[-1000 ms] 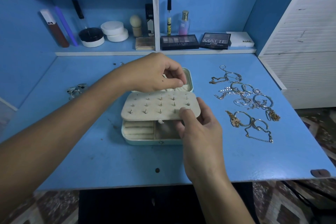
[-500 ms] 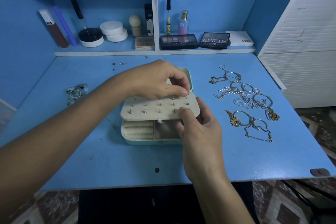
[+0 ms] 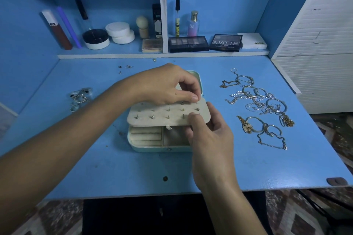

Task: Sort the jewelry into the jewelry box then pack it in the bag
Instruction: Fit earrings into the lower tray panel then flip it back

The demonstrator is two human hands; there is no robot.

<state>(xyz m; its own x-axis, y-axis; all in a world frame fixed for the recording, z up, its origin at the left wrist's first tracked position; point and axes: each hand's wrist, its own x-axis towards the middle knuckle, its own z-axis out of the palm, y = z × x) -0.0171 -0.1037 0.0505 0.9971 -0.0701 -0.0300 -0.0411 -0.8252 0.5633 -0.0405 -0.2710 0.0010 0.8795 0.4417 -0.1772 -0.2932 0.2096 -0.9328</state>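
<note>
1. Blue painted worktop (image 3: 238,168) under a blue shelf of cosmetics; white louvred cabinet at right.
2. Pale mint hinged jewelry box (image 3: 158,146) sits centre, open, ring rolls and a compartment showing at its front.
3. Beige perforated earring panel (image 3: 164,115) lies roughly flat over the box, long axis left-right, several stud posts poking up.
4. Right hand (image 3: 210,135) pinches the panel's near right corner, thumb on top, fingers underneath.
5. Left hand (image 3: 166,84) reaches from the left, thumb and forefinger pinched together at the far right edge; likely a small stud, too small to confirm.
6. Key relation: target hole row is directly under the left fingertips, touching; left hand nearer, right only steadies.
7. Tangled gold and silver chains and bangles (image 3: 261,105) lie right of the box, nearer the right hand.
8. Silver rings cluster (image 3: 80,97) left; loose studs (image 3: 126,67) behind.
9. No bag visible; judged early in the sorting.
</note>
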